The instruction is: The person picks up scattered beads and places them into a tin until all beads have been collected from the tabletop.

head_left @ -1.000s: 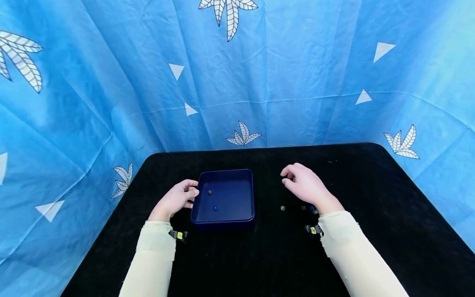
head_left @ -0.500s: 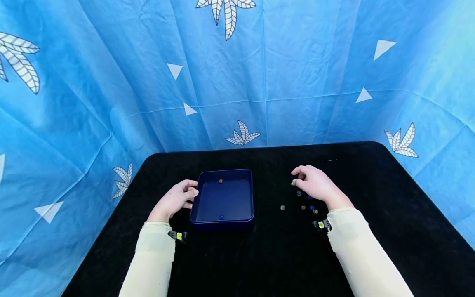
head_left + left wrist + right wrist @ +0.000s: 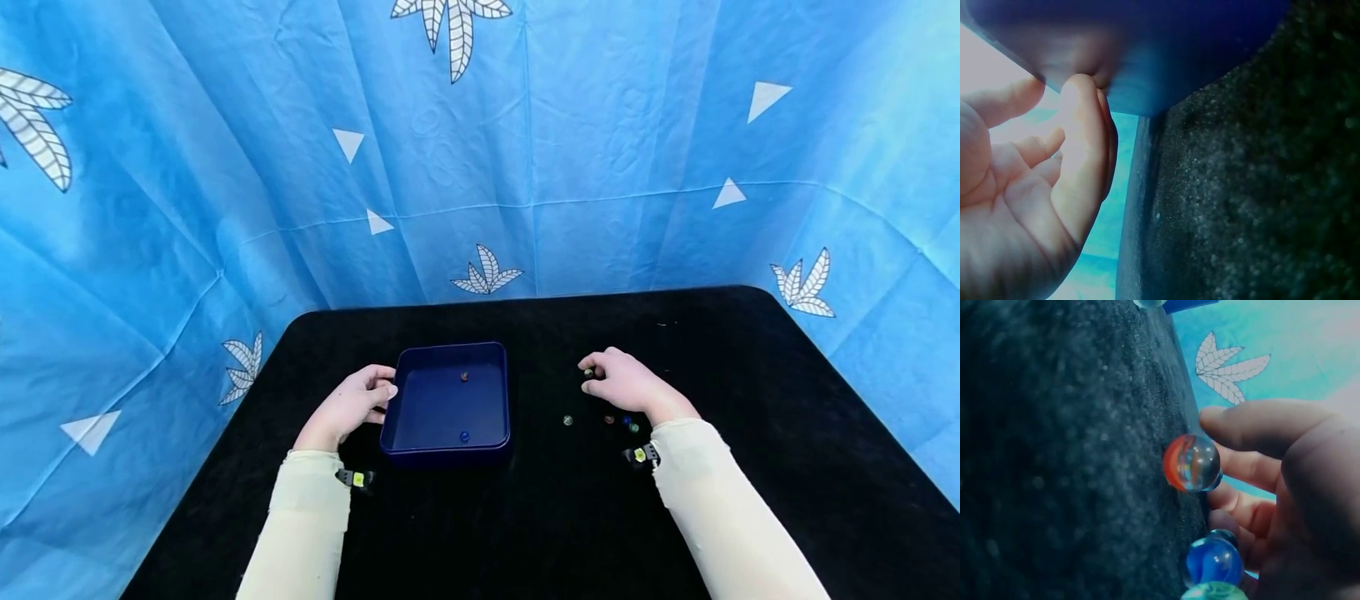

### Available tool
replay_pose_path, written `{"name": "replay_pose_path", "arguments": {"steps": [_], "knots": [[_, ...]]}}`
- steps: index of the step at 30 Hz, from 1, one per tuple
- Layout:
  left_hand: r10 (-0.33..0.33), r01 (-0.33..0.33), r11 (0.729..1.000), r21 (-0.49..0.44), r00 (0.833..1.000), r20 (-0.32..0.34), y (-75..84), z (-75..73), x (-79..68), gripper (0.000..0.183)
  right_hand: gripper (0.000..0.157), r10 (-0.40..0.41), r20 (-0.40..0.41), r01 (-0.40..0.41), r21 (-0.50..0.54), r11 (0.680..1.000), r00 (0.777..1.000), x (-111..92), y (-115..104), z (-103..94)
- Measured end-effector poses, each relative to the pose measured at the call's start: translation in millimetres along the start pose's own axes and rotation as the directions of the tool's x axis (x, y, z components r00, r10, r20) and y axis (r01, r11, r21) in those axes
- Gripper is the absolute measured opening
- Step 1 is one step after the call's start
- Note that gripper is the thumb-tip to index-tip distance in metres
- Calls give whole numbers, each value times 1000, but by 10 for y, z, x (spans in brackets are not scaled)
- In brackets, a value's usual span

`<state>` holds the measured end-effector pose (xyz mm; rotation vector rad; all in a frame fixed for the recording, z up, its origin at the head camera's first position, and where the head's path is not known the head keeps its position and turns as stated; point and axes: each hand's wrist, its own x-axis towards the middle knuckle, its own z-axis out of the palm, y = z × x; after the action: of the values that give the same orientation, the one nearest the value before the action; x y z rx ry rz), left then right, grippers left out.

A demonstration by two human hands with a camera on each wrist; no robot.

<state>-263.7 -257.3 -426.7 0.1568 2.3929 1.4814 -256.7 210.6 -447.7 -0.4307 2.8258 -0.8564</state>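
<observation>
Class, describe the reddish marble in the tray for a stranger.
On the black table, find the square blue tray by the left hand. The reddish marble lies inside, towards the back; its warm colour sets it apart from the blue marble nearer the front.

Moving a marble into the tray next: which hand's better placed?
Right, likely: the right hand has a marble between thumb and finger, with more marbles nearby. The left hand touches the tray on the side away from them.

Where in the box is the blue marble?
In the head view, the blue marble lies toward the near side of the box, right of middle, with an orange marble beyond it.
</observation>
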Motion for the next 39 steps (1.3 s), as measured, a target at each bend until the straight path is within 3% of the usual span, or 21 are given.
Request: {"name": "replay_pose_path", "arguments": {"steps": [7,13,39], "knots": [[8,-7,1000,6,1000,-6,-25,-9,9,47,31,11,-12,-12,-9,1000,1000,-2,-28,8],[-2,2,1000,3,1000,-12,-59,-7,30,45,16,-36,-47,35,-29,999,998,-30,-36,12],[-10,10,1000,-7,1000,-2,-43,-3,8,45,16,-61,-27,59,-76,995,998,-44,-35,-9]]}}
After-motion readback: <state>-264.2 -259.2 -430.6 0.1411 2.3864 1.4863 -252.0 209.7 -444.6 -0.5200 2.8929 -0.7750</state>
